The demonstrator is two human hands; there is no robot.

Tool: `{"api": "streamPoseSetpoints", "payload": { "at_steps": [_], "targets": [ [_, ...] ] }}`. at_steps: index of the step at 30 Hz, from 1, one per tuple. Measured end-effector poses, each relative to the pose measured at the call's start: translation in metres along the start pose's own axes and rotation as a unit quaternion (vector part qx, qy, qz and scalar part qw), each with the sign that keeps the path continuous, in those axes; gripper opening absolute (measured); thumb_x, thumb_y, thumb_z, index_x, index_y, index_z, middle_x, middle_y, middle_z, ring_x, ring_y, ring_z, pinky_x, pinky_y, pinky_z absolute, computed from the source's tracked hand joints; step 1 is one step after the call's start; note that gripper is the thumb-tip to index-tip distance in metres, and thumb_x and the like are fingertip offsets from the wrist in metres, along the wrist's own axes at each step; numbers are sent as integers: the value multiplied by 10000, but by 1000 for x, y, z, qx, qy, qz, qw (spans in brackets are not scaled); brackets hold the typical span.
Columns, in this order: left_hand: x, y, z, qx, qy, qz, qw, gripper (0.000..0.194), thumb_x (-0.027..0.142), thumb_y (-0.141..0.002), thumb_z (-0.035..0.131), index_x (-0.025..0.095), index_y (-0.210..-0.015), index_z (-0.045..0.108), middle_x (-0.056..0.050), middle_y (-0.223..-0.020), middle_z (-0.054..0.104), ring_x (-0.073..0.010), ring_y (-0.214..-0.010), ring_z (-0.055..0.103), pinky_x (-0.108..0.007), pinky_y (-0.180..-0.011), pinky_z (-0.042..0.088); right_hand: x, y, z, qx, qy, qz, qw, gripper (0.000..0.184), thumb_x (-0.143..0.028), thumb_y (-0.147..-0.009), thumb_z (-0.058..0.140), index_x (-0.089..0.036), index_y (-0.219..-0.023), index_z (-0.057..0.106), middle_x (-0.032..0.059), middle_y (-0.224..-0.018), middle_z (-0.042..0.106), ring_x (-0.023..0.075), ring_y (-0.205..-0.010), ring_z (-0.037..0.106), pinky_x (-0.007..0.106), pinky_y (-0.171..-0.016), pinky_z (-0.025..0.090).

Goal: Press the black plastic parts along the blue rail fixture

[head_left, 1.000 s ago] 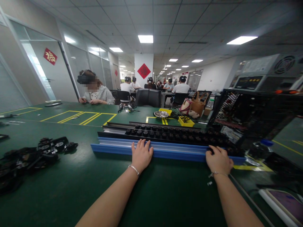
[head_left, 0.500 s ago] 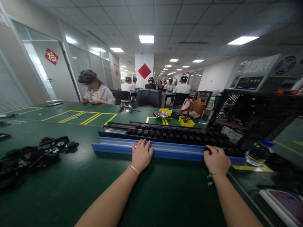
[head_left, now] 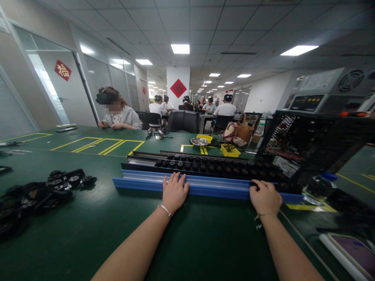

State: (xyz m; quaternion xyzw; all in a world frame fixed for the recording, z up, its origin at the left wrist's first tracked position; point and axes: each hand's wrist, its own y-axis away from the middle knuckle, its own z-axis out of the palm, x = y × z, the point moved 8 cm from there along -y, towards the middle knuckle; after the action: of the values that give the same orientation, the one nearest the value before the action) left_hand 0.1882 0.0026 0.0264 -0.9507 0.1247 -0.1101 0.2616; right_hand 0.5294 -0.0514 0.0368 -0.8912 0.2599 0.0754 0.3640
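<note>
A long blue channel rail [head_left: 216, 186] lies across the green table in front of me. On its left half rests my left hand [head_left: 175, 190], fingers stretched and spread over the channel. Toward the right end, my right hand [head_left: 266, 196] curls over the rail with bent fingers, closed on it; the fingertips are partly hidden. Directly behind lies a black rail with rows of small black wheels [head_left: 202, 166], parallel to the blue one. Other dark and silver strips sit behind that.
A heap of black parts [head_left: 58, 189] lies at left. An open black computer case [head_left: 319, 144] stands at right, near a blue-capped bottle [head_left: 319, 187] and a phone [head_left: 350, 253]. A metal bowl [head_left: 199, 141] and yellow trays [head_left: 230, 150] stand behind. A person [head_left: 118, 113] sits across the table.
My right hand has shifted very slightly to the left along the blue rail. My left hand stays where it was, and the view has barely moved.
</note>
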Motion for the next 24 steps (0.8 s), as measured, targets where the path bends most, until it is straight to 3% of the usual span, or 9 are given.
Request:
{"api": "streamPoseSetpoints", "payload": {
  "at_steps": [24],
  "targets": [
    [1, 0, 0, -9, 3, -2, 1000, 454, 424, -914, 286, 265, -1269, 519, -68, -1347, 499, -240, -1281, 366, -517, -1065, 206, -16, 7, -3, -5, 2, -24, 1000, 319, -252, -780, 433, -245, -978, 682, 60, -1074, 580, 200, -899, 515, 415, -893, 328]
  ]
}}
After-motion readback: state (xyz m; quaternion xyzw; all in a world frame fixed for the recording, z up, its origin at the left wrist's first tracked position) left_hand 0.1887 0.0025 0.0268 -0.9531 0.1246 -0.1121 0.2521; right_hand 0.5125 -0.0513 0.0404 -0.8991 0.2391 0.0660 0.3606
